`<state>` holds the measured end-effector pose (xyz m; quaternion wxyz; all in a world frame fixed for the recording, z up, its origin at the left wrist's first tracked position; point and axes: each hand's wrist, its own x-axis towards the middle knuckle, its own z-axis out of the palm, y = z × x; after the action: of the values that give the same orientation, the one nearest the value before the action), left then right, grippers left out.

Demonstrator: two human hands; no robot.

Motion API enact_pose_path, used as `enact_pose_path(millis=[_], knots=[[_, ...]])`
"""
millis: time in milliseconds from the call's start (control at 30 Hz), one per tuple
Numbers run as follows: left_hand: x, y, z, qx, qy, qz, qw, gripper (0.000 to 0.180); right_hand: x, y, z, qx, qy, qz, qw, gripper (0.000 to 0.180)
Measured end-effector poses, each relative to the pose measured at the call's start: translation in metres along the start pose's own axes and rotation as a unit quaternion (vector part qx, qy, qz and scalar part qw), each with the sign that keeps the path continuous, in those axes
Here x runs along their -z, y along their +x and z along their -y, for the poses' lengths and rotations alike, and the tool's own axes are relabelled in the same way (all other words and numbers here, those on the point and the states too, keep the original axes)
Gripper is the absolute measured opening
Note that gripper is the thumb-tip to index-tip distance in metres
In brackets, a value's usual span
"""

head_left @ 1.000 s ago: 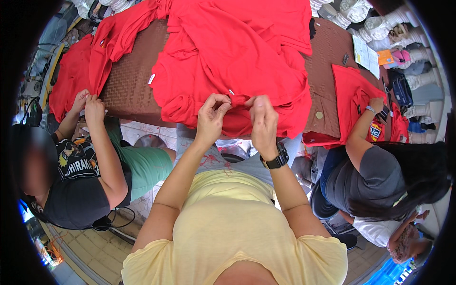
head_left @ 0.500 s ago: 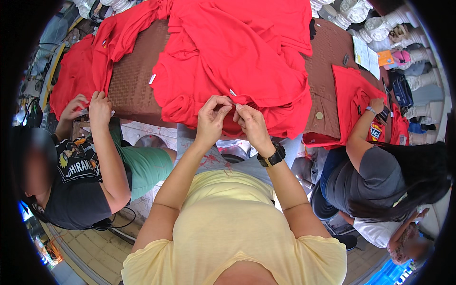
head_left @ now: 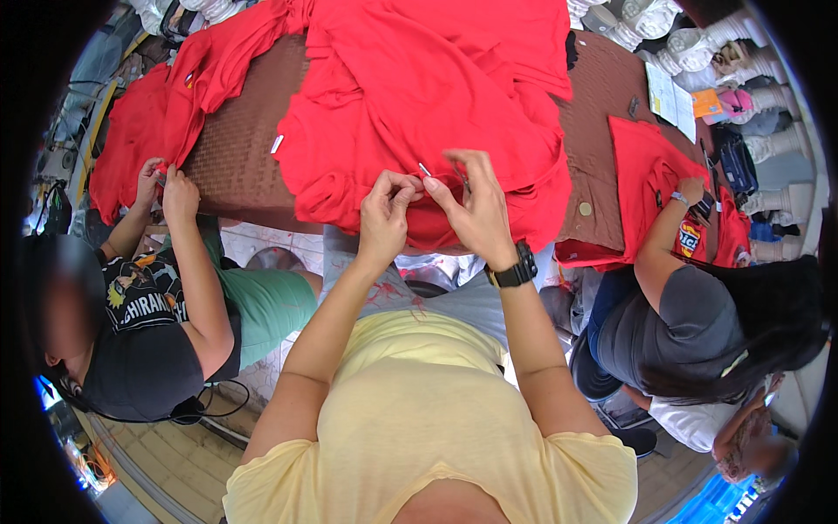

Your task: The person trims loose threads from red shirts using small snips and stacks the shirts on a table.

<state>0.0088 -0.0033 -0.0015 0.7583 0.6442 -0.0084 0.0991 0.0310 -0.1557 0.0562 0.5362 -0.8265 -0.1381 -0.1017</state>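
In front of me a heap of red T-shirts (head_left: 419, 113) lies over the table's near edge. My left hand (head_left: 387, 210) is closed in a pinch on the hem of a red shirt at the near side of the heap. My right hand (head_left: 478, 210), with a black watch at its wrist, is raised just right of it, thumb apart from the fingers. A small dark metal tool (head_left: 466, 186) shows between them, mostly hidden by the hand; its kind is unclear. A small white label (head_left: 424, 169) sticks up from the cloth between my hands.
A brown cloth (head_left: 253, 131) covers the table. At left, a person's hands (head_left: 170, 188) work on another red shirt (head_left: 144, 131). At right, another person's hand (head_left: 692, 189) is at a red garment (head_left: 646, 166). A coin-like disc (head_left: 585, 209) and papers (head_left: 670, 105) lie on the table.
My right hand has drawn away from my left, its thumb and fingers spreading. My left hand keeps its pinch. The left person's hands have come together at the cloth.
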Motion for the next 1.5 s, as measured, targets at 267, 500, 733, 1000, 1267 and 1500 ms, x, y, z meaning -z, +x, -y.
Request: enact_pose_path(millis=[267, 500, 733, 1000, 1267, 1500], knots=[[0.002, 0.000, 0.000, 0.026, 0.123, 0.012, 0.992, 0.009, -0.007, -0.004, -0.019, -0.117, 0.118, 0.072, 0.984, 0.020], [0.004, 0.002, 0.000, 0.044, 0.038, 0.012, 0.998, 0.009, -0.002, -0.004, -0.025, -0.120, 0.148, 0.078, 0.979, 0.020], [-0.002, 0.002, -0.001, 0.071, -0.039, -0.008, 0.997, 0.012, -0.008, -0.003, -0.029, -0.033, 0.062, -0.054, 0.996, 0.020], [-0.001, 0.000, 0.001, 0.062, -0.086, 0.006, 0.994, 0.007, -0.008, -0.038, 0.008, -0.328, 0.286, 0.144, 0.889, 0.047], [0.004, -0.002, 0.004, 0.025, -0.046, 0.033, 0.998, 0.006, -0.013, -0.025, -0.009, -0.337, 0.306, 0.125, 0.882, 0.044], [0.004, -0.003, 0.009, 0.015, -0.042, 0.037, 0.998, 0.008, -0.017, -0.025, -0.027, -0.324, 0.267, 0.118, 0.900, 0.048]])
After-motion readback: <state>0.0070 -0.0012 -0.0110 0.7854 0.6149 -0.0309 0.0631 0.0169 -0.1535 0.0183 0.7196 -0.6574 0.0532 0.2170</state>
